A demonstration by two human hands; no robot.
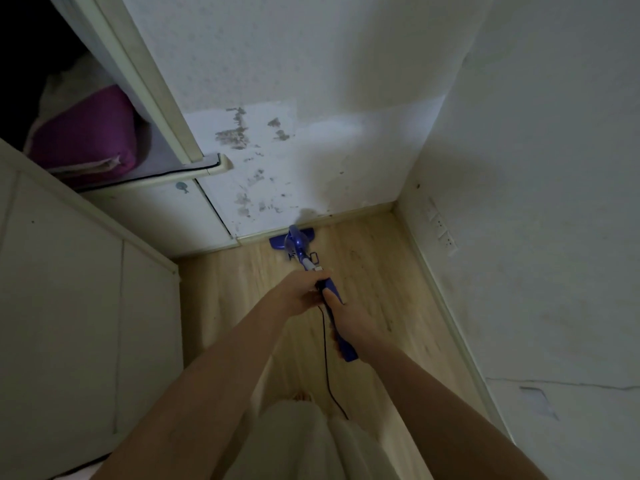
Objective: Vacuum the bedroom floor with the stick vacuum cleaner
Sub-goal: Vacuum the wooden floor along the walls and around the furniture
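A blue stick vacuum cleaner [298, 244] stands on the light wooden floor [374, 271], reaching away from me. Its floor head [277, 241] lies against the skirting of the far wall. My left hand [302, 289] grips the upper part of the stick. Just behind it, my right hand [348, 315] is closed around the blue handle. A thin black cord [326, 358] hangs from the handle down to the floor near my feet.
A white cupboard [86, 306] fills the left side, with an open shelf above holding a purple folded blanket [86, 133]. White walls close the floor strip ahead and to the right; the far wall [263, 161] is stained. Wall sockets [441, 232] sit low on the right.
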